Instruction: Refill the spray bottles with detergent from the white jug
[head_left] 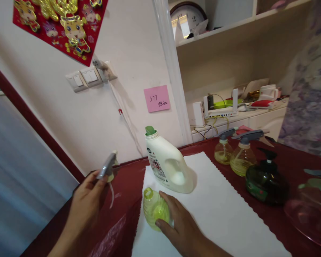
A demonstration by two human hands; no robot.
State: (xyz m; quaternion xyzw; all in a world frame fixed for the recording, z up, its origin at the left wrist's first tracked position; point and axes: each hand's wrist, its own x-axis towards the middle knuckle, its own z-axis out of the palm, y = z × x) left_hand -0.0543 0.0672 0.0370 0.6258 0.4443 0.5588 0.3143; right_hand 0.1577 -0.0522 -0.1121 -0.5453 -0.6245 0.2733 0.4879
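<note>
Between the fingers of my left hand [89,194] is a grey spray nozzle [107,166], its thin dip tube hanging down over the red table. My right hand [180,223] grips a yellow-green ribbed spray bottle [155,210] from the right side. That bottle has an open neck and stands slightly tilted over a white sheet; whether its base touches the sheet I cannot tell. Just behind it, a large pale detergent jug [167,166] stands upright on the sheet, its mouth uncapped with a green spout inside.
White paper [216,207] lies on the dark red table [125,214]. To the right stand two clear spray bottles [242,160], a dark green pump bottle [267,184] and a pinkish clear bottle [310,210]. A router [220,112] sits on the shelf behind. A white cord [124,114] runs down the wall.
</note>
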